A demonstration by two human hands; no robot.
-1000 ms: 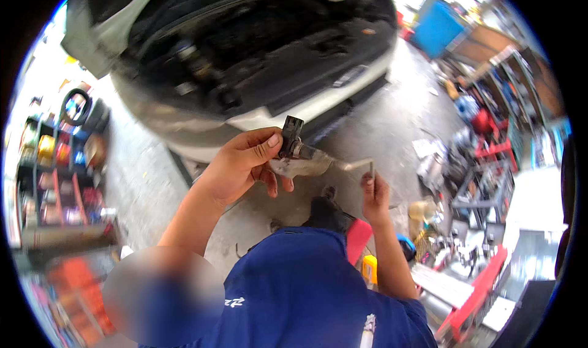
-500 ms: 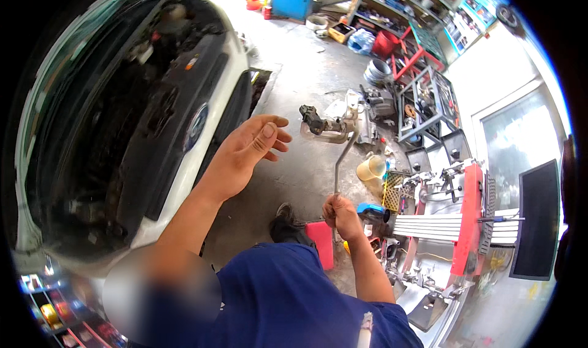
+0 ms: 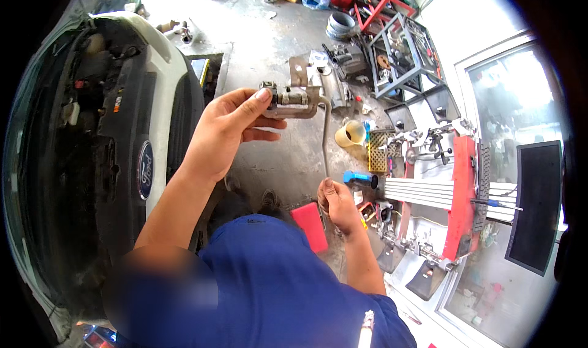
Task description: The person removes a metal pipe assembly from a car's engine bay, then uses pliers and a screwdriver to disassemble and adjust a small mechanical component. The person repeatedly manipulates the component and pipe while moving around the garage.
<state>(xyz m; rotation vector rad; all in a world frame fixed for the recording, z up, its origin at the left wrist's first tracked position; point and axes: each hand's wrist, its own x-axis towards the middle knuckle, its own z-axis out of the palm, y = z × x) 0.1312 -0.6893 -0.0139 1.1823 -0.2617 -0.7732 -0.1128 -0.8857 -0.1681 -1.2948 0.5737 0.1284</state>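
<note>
A bent metal pipe (image 3: 326,141) with a bracket and a dark connector-like fitting (image 3: 284,97) at its upper end is held up in front of me by both hands. My right hand (image 3: 339,206) is closed round the pipe's lower part. My left hand (image 3: 229,124) has its thumb pressed on the black end of the fitting, with its fingers behind and below; part of their grip is hidden. A flat metal tab (image 3: 299,72) sticks up from the bracket.
A white vehicle's open engine bay (image 3: 101,134) lies on my left. On the right stand a red-ended machine with white rails (image 3: 422,190), a monitor (image 3: 534,207) and a grey metal frame (image 3: 398,57). Floor items include a yellowish jug (image 3: 351,134), a red board (image 3: 310,227) and a bucket (image 3: 340,25).
My left hand has come over to the fitting and taken hold of its black end. The pipe has shifted left in view, and the view itself has turned.
</note>
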